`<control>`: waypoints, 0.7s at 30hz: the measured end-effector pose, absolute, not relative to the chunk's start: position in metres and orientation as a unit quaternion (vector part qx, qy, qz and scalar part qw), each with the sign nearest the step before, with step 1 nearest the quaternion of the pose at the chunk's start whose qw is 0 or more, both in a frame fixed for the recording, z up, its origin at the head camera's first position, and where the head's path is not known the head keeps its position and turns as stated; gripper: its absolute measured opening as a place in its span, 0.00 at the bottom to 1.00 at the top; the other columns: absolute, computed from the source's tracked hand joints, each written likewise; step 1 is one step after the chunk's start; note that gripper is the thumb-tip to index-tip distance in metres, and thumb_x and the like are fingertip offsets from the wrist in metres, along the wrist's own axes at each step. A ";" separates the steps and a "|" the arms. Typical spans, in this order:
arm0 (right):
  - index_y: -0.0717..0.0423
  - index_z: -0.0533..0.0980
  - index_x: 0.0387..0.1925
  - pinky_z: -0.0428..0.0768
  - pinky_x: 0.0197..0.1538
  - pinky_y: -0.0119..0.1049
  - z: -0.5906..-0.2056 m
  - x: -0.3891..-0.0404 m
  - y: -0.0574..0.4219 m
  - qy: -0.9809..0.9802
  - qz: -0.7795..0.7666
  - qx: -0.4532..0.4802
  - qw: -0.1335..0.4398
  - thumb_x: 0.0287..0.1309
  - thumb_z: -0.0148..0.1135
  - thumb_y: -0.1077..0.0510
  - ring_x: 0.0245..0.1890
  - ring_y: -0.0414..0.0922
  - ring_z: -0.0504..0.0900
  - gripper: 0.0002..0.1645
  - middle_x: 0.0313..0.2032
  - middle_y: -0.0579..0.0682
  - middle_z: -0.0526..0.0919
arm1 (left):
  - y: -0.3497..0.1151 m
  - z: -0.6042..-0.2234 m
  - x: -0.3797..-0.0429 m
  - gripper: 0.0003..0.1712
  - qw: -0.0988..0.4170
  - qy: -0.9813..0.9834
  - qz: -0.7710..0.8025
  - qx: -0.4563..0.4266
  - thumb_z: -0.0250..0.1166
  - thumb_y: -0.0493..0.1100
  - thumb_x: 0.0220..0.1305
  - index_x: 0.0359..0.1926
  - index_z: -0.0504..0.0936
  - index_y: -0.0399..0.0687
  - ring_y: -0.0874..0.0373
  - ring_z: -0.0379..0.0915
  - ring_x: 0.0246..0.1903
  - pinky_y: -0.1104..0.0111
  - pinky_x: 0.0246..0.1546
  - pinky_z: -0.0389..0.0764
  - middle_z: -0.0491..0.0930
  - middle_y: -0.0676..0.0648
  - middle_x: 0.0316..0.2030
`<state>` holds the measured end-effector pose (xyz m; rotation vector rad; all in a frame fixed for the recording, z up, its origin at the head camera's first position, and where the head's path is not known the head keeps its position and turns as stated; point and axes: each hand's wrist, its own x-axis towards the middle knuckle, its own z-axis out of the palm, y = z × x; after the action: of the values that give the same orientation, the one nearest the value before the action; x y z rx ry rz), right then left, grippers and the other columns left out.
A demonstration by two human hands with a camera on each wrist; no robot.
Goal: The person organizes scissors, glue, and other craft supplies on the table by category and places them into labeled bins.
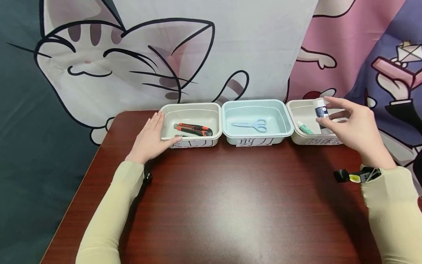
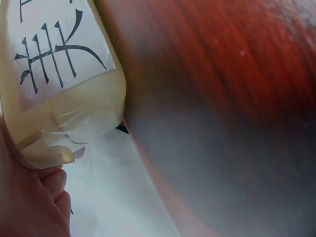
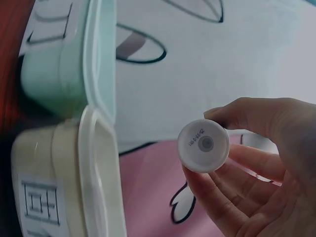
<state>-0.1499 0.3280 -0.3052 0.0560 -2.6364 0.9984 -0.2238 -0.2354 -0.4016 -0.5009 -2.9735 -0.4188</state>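
My left hand (image 1: 150,137) rests at the left corner of a cream bin (image 1: 192,142), fingers straight along its side and thumb on the front rim. In that bin lie utility knives (image 1: 194,129) in orange and black. My right hand (image 1: 357,123) pinches a white and dark blue glue stick (image 1: 321,109) between thumb and fingers, upright above the right cream bin (image 1: 298,137). The round white end of the glue stick (image 3: 197,158) faces the camera in the right wrist view. A green glue stick (image 1: 304,128) lies in the right bin, partly beside another white item.
Between the two cream bins stands a light blue bin (image 1: 230,139) with blue scissors (image 1: 252,125) in it. All three carry handwritten labels on their fronts. They stand along the back edge of a dark red-brown table (image 1: 230,201), against a printed cloth (image 1: 263,47).
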 end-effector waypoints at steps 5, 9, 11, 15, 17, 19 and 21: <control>0.50 0.77 0.67 0.75 0.27 0.17 -0.309 -0.169 0.340 -0.929 0.342 0.000 0.141 0.58 0.75 0.53 0.30 0.17 0.76 0.35 0.49 0.41 0.83 | -0.236 -0.402 -0.224 0.69 0.045 -0.976 -0.138 -0.164 0.54 0.82 0.60 0.80 0.44 0.35 0.48 0.35 0.78 0.57 0.77 0.38 0.42 0.40 0.80; 0.51 0.76 0.67 0.76 0.25 0.20 -0.313 -0.182 0.344 -0.934 0.338 -0.008 0.115 0.59 0.74 0.51 0.29 0.16 0.75 0.35 0.52 0.61 0.82 | -0.237 -0.403 -0.224 0.69 0.045 -0.976 -0.138 -0.164 0.54 0.82 0.60 0.80 0.44 0.34 0.47 0.35 0.78 0.56 0.77 0.39 0.42 0.39 0.80; 0.52 0.75 0.68 0.77 0.25 0.21 -0.316 -0.187 0.346 -0.936 0.338 -0.004 0.101 0.60 0.74 0.50 0.28 0.16 0.75 0.36 0.54 0.67 0.81 | -0.237 -0.403 -0.224 0.69 0.046 -0.976 -0.137 -0.164 0.54 0.82 0.60 0.80 0.44 0.34 0.47 0.35 0.78 0.56 0.77 0.39 0.42 0.39 0.80; 0.56 0.74 0.68 0.76 0.25 0.23 -0.326 -0.198 0.347 -0.940 0.330 0.010 0.083 0.61 0.73 0.50 0.27 0.18 0.76 0.36 0.52 0.69 0.82 | -0.237 -0.404 -0.224 0.69 0.045 -0.976 -0.136 -0.164 0.54 0.82 0.60 0.80 0.44 0.34 0.48 0.34 0.78 0.57 0.77 0.38 0.42 0.39 0.80; 0.57 0.74 0.68 0.76 0.25 0.22 -0.331 -0.203 0.346 -0.940 0.330 0.015 0.080 0.61 0.73 0.50 0.27 0.19 0.76 0.36 0.52 0.69 0.82 | -0.237 -0.404 -0.224 0.69 0.045 -0.976 -0.135 -0.163 0.54 0.82 0.60 0.80 0.44 0.34 0.48 0.34 0.78 0.57 0.77 0.39 0.42 0.40 0.80; 0.60 0.74 0.68 0.76 0.27 0.19 -0.335 -0.207 0.344 -0.939 0.333 0.021 0.079 0.61 0.73 0.50 0.29 0.21 0.79 0.37 0.52 0.69 0.82 | -0.237 -0.404 -0.225 0.69 0.046 -0.976 -0.135 -0.163 0.54 0.82 0.60 0.80 0.44 0.34 0.48 0.34 0.78 0.56 0.77 0.39 0.42 0.40 0.80; 0.62 0.72 0.69 0.74 0.30 0.17 -0.338 -0.210 0.341 -0.941 0.332 0.022 0.070 0.61 0.73 0.47 0.35 0.32 0.86 0.40 0.55 0.69 0.81 | -0.237 -0.404 -0.225 0.69 0.046 -0.976 -0.134 -0.163 0.53 0.82 0.60 0.80 0.44 0.34 0.48 0.35 0.78 0.56 0.77 0.40 0.42 0.40 0.80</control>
<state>-0.2102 0.3415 -0.3382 0.0667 -2.8296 0.9976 -0.2247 -0.2371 -0.4035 -0.4990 -2.9813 -0.4097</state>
